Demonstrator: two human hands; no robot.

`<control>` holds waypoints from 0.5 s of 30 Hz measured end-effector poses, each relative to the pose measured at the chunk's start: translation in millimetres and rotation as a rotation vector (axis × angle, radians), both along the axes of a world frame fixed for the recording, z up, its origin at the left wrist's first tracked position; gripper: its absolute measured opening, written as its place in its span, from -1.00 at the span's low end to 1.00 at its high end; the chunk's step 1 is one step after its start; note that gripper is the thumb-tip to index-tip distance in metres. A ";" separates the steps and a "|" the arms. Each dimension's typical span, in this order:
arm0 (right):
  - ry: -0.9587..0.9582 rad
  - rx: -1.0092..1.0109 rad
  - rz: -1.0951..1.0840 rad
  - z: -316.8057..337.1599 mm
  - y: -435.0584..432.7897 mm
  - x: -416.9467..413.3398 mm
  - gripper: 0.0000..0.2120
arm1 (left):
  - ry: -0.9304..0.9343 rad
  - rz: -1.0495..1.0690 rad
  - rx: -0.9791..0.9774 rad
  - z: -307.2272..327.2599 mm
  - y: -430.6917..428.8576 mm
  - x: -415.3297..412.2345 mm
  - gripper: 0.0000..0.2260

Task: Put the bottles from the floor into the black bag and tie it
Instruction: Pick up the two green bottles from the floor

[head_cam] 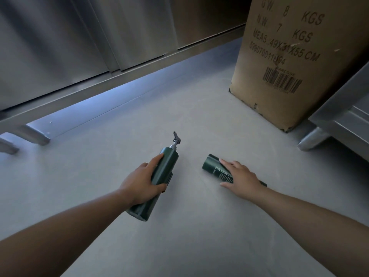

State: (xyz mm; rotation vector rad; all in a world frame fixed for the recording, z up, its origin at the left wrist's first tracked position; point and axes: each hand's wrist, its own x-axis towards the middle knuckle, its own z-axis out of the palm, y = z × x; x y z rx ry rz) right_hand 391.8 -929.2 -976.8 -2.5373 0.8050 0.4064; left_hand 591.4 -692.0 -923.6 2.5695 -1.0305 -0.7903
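Left hand [142, 181] grip wrapped around the dark green pump bottle [159, 172], fingers over its far side, thumb across the near side at mid-body. The bottle runs diagonally through the grip, silver pump head [175, 139] pointing away and up, base toward the forearm; there may be a second dark bottle behind it in the same grip, cannot tell. Whether it is lifted off the grey floor [189, 116] or resting on it is unclear.

Right hand [240, 177] lies palm-down on a second green bottle [214, 166] lying on its side on the floor, white lettering facing up. Fingers spread over the body, not yet curled under; flat base end sticks out past the fingertips to the left.

Cardboard box [279, 62] stands far right, steel cabinet [79, 47] behind.
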 end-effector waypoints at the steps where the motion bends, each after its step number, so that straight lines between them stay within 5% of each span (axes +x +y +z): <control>1: 0.001 0.001 0.000 -0.2 -0.4 2.1 -0.26 | 0.001 0.014 0.000 -1.0 2.5 2.3 -0.16; 9: 0.044 0.011 0.203 0.8 6.9 6.1 -0.19 | 0.017 0.066 0.002 -9.4 12.6 16.3 -0.17; 15: -0.064 0.245 0.130 19.1 20.0 27.1 -0.18 | 0.008 0.052 0.026 3.8 13.8 33.0 -0.17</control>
